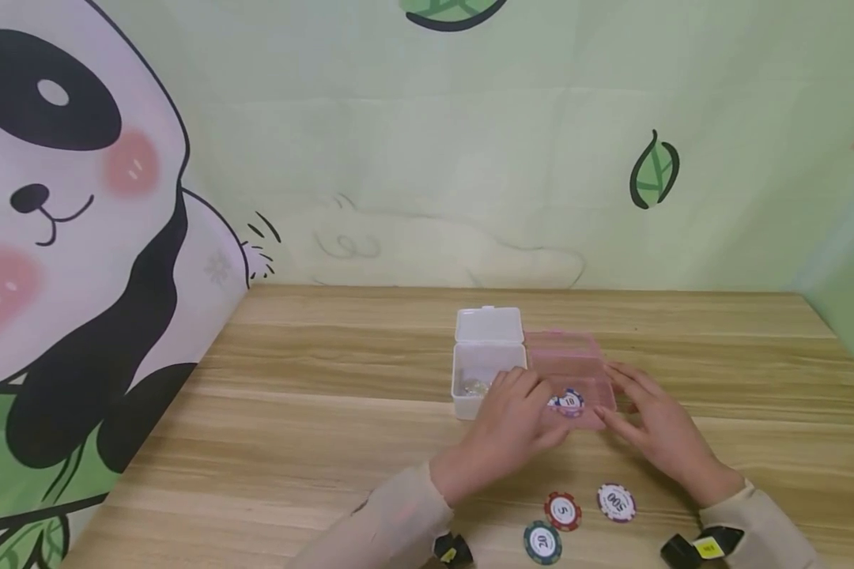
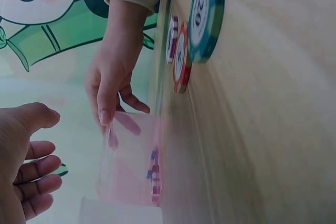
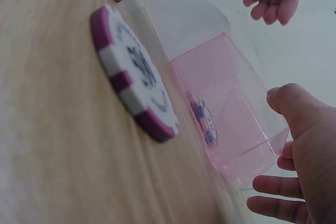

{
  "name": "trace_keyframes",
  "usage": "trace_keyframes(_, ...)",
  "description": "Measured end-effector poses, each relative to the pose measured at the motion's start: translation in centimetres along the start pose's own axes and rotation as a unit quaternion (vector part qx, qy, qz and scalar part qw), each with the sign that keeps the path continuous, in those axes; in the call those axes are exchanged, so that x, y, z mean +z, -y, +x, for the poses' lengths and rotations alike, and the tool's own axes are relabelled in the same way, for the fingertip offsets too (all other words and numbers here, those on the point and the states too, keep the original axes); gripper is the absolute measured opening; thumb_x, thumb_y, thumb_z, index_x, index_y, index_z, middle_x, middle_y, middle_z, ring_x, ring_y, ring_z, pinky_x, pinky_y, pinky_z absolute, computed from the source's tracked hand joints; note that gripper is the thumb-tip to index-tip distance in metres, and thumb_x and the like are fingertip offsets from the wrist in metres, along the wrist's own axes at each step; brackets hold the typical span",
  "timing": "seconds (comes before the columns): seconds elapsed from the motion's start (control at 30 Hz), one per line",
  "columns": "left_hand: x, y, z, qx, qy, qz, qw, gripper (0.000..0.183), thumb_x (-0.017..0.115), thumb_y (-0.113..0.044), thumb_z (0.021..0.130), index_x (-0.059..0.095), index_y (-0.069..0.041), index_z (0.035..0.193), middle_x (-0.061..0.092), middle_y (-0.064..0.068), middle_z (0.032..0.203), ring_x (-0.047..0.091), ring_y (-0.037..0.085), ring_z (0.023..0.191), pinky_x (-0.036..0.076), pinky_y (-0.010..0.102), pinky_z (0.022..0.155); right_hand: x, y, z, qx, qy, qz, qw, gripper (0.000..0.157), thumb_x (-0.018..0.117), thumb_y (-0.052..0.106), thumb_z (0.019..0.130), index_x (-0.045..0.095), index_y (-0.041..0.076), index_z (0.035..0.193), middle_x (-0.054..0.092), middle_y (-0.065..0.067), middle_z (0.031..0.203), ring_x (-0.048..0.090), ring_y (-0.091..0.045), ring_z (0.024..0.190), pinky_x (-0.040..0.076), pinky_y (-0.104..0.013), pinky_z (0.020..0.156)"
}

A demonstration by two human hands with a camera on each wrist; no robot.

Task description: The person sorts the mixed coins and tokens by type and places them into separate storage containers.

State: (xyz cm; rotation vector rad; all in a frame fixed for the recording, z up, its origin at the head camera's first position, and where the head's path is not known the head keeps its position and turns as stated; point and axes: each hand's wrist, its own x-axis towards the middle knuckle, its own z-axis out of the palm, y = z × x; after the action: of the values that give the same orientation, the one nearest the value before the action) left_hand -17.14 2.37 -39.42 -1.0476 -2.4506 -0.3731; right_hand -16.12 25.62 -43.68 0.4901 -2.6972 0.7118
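A pink translucent box (image 1: 585, 365) stands with its lid raised beside an open white box (image 1: 464, 409). Blue-and-white poker chips (image 1: 572, 402) lie in the pink box; one reads 10. Small shiny pieces (image 1: 474, 387) show in the white box. My left hand (image 1: 510, 415) is over the front of both boxes, its fingers loosely bent and holding nothing. At the right end of the pink box, my right hand (image 1: 658, 431) rests its thumb and extended fingers against the corner and side wall. In the right wrist view that thumb (image 3: 294, 103) overlaps the box's edge.
Nearer the front on the wooden table (image 1: 292, 474) lie a red chip (image 1: 563, 511), a green chip marked 20 (image 1: 543, 542) and a purple-and-white chip marked 500 (image 1: 617, 503). A backdrop (image 1: 470, 158) with a panda and leaves rises behind the table.
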Motion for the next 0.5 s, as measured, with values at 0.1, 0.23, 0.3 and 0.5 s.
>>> trace_keyframes(0.1, -0.3, -0.2, -0.4, -0.001, 0.007, -0.014, 0.9999, 0.03, 0.072, -0.037, 0.082, 0.065, -0.016, 0.102, 0.063, -0.006, 0.1, 0.055, 0.011, 0.09, 0.041, 0.021, 0.075, 0.0, 0.0, 0.0, 0.001, 0.001, -0.001, 1.0, 0.06, 0.068, 0.025, 0.088, 0.047, -0.002, 0.137, 0.047, -0.022, 0.138, 0.067, -0.032, 0.087, 0.057, -0.051, 0.076)
trace_keyframes(0.23, -0.7, -0.5, -0.9, -0.004, 0.028, -0.031, 0.9991, 0.033, 0.072, -0.038, 0.082, 0.063, -0.018, 0.107, 0.062, -0.006, 0.104, 0.055, 0.011, 0.093, 0.04, 0.02, 0.077, 0.0, 0.0, 0.0, 0.002, 0.004, -0.002, 1.0, 0.06, 0.068, 0.026, 0.088, 0.047, -0.002, 0.137, 0.047, -0.022, 0.139, 0.067, -0.031, 0.084, 0.056, -0.051, 0.075)
trace_keyframes(0.3, -0.8, -0.7, -1.1, -0.007, 0.041, -0.037, 0.9984, 0.034, 0.072, -0.039, 0.083, 0.064, -0.018, 0.108, 0.062, -0.006, 0.103, 0.054, 0.011, 0.094, 0.041, 0.019, 0.078, 0.0, 0.0, 0.0, 0.001, 0.004, -0.002, 1.0, 0.06, 0.068, 0.025, 0.088, 0.047, -0.002, 0.137, 0.047, -0.022, 0.139, 0.067, -0.03, 0.083, 0.056, -0.051, 0.075)
trace_keyframes(0.5, -0.8, -1.1, -2.0, -0.009, 0.062, -0.034, 0.9975, 0.034, 0.071, -0.041, 0.083, 0.065, -0.018, 0.107, 0.061, -0.007, 0.1, 0.055, 0.01, 0.093, 0.042, 0.019, 0.081, 0.0, 0.0, 0.0, -0.001, 0.0, -0.002, 1.0, 0.06, 0.068, 0.026, 0.088, 0.047, -0.002, 0.137, 0.048, -0.022, 0.138, 0.067, -0.03, 0.083, 0.056, -0.051, 0.076)
